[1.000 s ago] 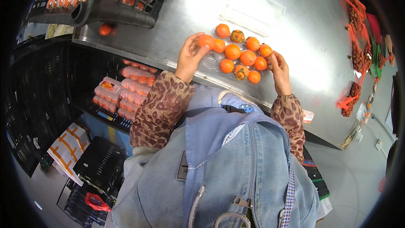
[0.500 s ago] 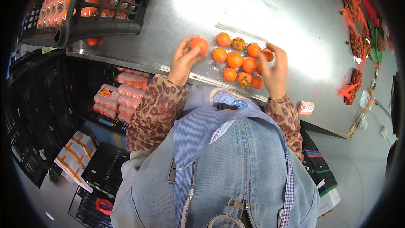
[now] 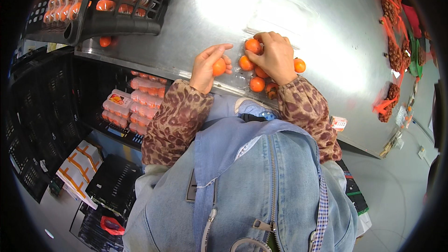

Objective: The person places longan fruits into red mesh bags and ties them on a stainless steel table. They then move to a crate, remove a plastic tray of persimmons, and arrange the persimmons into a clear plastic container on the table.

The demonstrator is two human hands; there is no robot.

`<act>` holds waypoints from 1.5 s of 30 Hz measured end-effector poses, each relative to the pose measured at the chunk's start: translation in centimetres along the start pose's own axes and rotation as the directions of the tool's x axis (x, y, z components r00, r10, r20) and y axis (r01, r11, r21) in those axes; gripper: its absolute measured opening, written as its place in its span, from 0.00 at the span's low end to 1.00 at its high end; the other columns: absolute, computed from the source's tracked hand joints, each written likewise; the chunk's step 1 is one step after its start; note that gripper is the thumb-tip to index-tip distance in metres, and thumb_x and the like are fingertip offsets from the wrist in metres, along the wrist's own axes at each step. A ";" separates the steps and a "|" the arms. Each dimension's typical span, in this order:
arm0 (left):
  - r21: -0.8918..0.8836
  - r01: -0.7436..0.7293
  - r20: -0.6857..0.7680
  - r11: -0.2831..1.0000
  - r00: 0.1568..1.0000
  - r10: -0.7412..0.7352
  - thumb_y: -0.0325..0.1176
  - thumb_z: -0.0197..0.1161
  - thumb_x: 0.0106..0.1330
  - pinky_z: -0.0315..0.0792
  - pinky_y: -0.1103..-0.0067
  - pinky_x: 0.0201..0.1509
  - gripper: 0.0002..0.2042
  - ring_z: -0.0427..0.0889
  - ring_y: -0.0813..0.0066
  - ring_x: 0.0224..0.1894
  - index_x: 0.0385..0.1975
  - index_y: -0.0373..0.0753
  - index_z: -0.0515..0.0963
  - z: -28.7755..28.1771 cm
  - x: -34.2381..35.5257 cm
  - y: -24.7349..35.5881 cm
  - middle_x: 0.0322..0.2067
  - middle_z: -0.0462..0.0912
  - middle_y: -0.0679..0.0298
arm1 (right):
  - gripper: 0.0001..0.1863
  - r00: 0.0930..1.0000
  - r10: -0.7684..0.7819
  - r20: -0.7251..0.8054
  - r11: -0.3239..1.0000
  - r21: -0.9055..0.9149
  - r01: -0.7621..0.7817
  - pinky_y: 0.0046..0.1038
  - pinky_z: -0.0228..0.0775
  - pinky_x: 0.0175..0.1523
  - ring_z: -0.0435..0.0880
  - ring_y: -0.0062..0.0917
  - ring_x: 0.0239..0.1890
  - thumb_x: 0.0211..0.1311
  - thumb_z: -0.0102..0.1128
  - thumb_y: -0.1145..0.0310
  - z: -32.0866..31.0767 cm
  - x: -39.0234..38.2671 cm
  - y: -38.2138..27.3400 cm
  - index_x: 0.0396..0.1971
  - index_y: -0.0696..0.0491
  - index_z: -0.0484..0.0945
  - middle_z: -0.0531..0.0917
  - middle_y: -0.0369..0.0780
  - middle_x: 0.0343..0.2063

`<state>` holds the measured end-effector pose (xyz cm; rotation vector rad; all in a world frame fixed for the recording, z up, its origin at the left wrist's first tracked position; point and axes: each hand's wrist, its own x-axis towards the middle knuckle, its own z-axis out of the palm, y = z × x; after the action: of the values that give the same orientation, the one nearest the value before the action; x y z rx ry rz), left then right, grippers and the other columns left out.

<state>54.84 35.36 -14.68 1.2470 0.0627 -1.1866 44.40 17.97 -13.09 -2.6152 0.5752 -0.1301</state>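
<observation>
My left hand (image 3: 204, 71) is curled around an orange persimmon (image 3: 219, 67), just left of a clear plastic tray (image 3: 241, 80) on the metal table. Several persimmons sit in the tray's cups, such as one at the front (image 3: 257, 84); the cup nearest my left hand looks empty. My right hand (image 3: 279, 59) reaches over the tray, its thumb and fingers closed about the persimmon at the far left corner (image 3: 253, 45). This hand and its sleeve hide much of the tray. Another persimmon (image 3: 299, 65) shows to the right of the hand.
A black crate (image 3: 121, 23) of packed persimmons stands at the table's far left. Below the edge, packed clear boxes (image 3: 119, 104) lie in another crate. Red net bags of brown nuts (image 3: 393, 49) line the right side. A small printed box (image 3: 338, 123) sits at the near edge.
My right hand has moved left across the tray, from its right side to the far left corner persimmon. My left hand, still holding a persimmon, has come down slightly nearer to me.
</observation>
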 end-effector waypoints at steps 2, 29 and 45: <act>0.050 -0.049 0.028 0.998 0.998 0.048 0.42 0.54 0.71 0.74 0.82 0.29 0.18 0.77 0.80 0.26 0.47 0.31 0.76 0.8 -0.3 0.5 0.26 0.77 0.64 | 0.20 0.989 0.129 0.075 0.884 0.443 -0.149 0.31 0.69 0.48 0.80 0.31 0.36 0.48 0.71 0.61 -1.0 -0.5 0.1 0.38 0.57 0.77 0.80 0.41 0.32; 0.475 -0.545 0.342 0.691 0.838 0.426 0.21 0.69 0.52 0.74 0.80 0.51 0.24 0.78 0.72 0.48 0.51 0.35 0.74 4.2 -2.7 1.8 0.48 0.77 0.59 | 0.25 0.969 0.120 0.218 0.323 0.914 -0.245 0.26 0.69 0.55 0.78 0.24 0.49 0.57 0.68 0.68 -3.0 -5.3 -1.2 0.52 0.58 0.71 0.79 0.40 0.45; 0.218 -0.125 0.282 0.968 0.957 0.060 0.38 0.66 0.64 0.74 0.85 0.38 0.23 0.78 0.81 0.38 0.53 0.32 0.72 3.0 -2.3 0.8 0.44 0.79 0.61 | 0.25 0.985 -0.120 -0.125 0.754 0.634 0.173 0.31 0.70 0.53 0.78 0.33 0.50 0.45 0.71 0.76 -2.5 -4.8 -0.8 0.47 0.56 0.75 0.80 0.40 0.46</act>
<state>52.76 34.51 -11.48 1.2622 -0.3476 -1.3004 39.83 19.61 -10.42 -1.9726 0.2719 -0.4062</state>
